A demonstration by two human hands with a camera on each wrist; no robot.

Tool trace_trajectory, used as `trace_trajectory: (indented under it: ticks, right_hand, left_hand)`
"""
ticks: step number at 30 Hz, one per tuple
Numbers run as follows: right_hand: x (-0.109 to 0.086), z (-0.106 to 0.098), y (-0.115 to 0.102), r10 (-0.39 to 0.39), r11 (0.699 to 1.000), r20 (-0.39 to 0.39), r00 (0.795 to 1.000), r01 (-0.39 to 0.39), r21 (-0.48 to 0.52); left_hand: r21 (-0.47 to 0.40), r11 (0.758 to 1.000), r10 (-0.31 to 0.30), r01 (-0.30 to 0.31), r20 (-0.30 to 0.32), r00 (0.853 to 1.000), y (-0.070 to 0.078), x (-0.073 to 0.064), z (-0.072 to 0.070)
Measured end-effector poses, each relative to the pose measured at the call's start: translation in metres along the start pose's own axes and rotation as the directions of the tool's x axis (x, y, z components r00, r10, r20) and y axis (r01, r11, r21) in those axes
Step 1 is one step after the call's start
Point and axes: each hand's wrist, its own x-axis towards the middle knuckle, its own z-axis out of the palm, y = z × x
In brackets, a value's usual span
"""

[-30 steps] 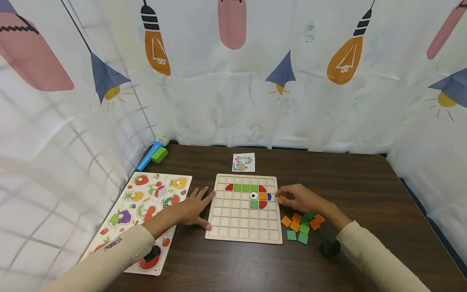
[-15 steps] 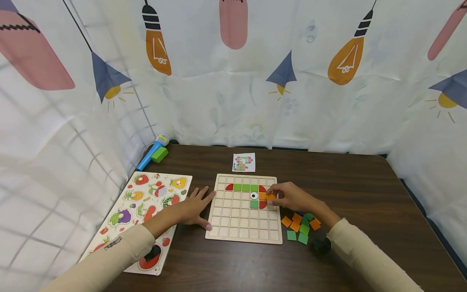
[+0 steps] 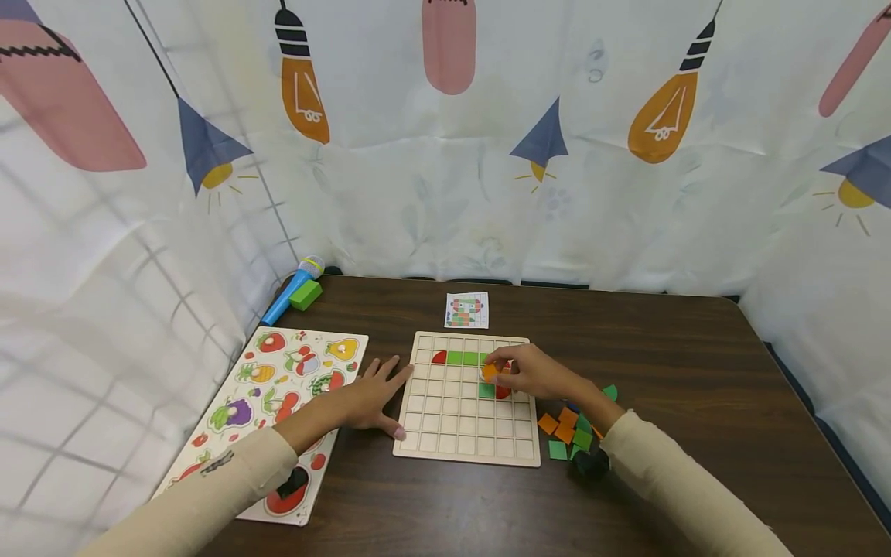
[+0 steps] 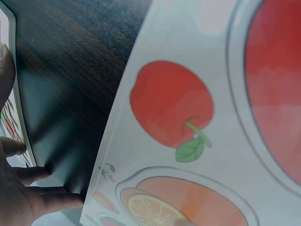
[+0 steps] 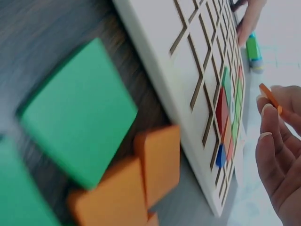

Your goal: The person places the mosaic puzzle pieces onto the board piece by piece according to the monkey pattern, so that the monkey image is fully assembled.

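Note:
My right hand pinches an orange square tile between thumb and fingertips, over the wooden grid board. In the right wrist view the tile is seen nearly edge-on. My left hand lies with spread fingers at the board's left edge, its thumb on the lower left rim. Green tiles run in a row on the board, with a red quarter-round tile at the left end. Below sits another green tile beside a red one. My right hand hides tiles around it.
A pile of loose tiles, orange and green, lies right of the board, partly under my right forearm. Behind the board is a pattern card. Left are a fruit puzzle board, a toy microphone and a green block.
My right hand has moved left with the orange tile, from beside the board's right edge to over the grid. My left hand has stayed in place.

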Motion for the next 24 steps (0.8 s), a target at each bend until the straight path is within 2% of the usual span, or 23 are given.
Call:
trace_trajectory:
  ticks: [8, 16, 24]
  right_hand:
    - [0.019, 0.015, -0.012, -0.013, 1.0, -0.014, 1.0, 0.013, 0.023]
    - [0.038, 0.031, -0.024, 0.081, 0.995, -0.07, 0.994, -0.077, 0.07]
    - [0.055, 0.047, -0.032, 0.174, 0.975, -0.093, 0.98, -0.159, 0.153]
  left_hand:
    - [0.011, 1.0, 0.01, -0.01, -0.006, 1.0, -0.002, 0.001, 0.002]
    - [-0.005, 1.0, 0.017, -0.017, -0.005, 1.0, -0.005, 0.002, 0.003]
    - [0.002, 1.0, 0.003, -0.003, 0.004, 1.0, -0.003, 0.001, 0.002]
